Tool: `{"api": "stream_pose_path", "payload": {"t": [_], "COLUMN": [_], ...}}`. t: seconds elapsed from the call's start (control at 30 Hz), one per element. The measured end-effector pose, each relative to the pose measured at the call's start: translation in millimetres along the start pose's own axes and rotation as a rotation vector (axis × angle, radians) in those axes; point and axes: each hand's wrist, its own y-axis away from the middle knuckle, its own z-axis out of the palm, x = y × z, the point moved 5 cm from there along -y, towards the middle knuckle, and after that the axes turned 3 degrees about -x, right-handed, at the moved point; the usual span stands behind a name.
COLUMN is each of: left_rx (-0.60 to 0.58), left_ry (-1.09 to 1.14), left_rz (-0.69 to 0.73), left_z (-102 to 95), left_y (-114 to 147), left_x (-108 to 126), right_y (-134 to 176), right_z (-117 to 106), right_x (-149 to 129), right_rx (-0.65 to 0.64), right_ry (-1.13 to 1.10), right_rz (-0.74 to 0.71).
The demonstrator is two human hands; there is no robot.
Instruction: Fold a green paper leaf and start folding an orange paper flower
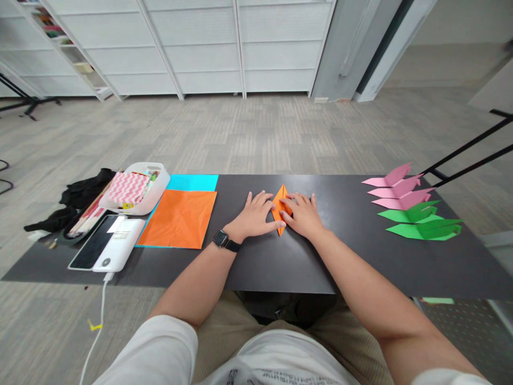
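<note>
A folded piece of orange origami paper (277, 210), a narrow diamond with pointed ends, lies on the dark table in front of me. My left hand (255, 215) rests to its left, fingers spread, with the thumb reaching across the lower part of the paper. From the other side, my right hand (302, 212) lies over the right half, its fingers spread and fingertips pressing on the paper. Part of the diamond is hidden under both hands.
Orange sheets (178, 219) overlap blue paper (194, 182) at left. Beyond them are a white basket (157, 195), a phone (93, 243) and a corded white power bank (118, 244). Pink folded birds (404, 200) and green folded birds (427, 230) line the right of the table (352, 256).
</note>
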Motion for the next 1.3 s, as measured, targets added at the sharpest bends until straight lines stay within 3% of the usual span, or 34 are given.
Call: {"api": "stream_pose_path", "payload": {"t": [0.4,0.67,0.97,1.3], "left_rx": [0.055,-0.01,0.081,0.064], "left_ry": [-0.031,0.003,0.042,0.107], "left_rz": [0.048,0.083,0.055,0.113], "left_z": [0.0,-9.9,-11.7,-3.8], "left_y": [-5.2,-2.2,-8.2,-7.7], "left_x": [-3.1,-9.1,-13.9,-12.0], "right_y": [-0.7,4.0,-0.3,4.1], "right_z": [-12.3,-12.6,-12.8,-13.7], "right_x": [17.8,31.9,12.7,-2.6], "right_rx": [-0.027,-0.014,0.01,0.034], "right_ry": [-0.087,-0.074,-0.049,-0.042], "right_rz": [-0.01,-0.07,-0.128,-0.222]}}
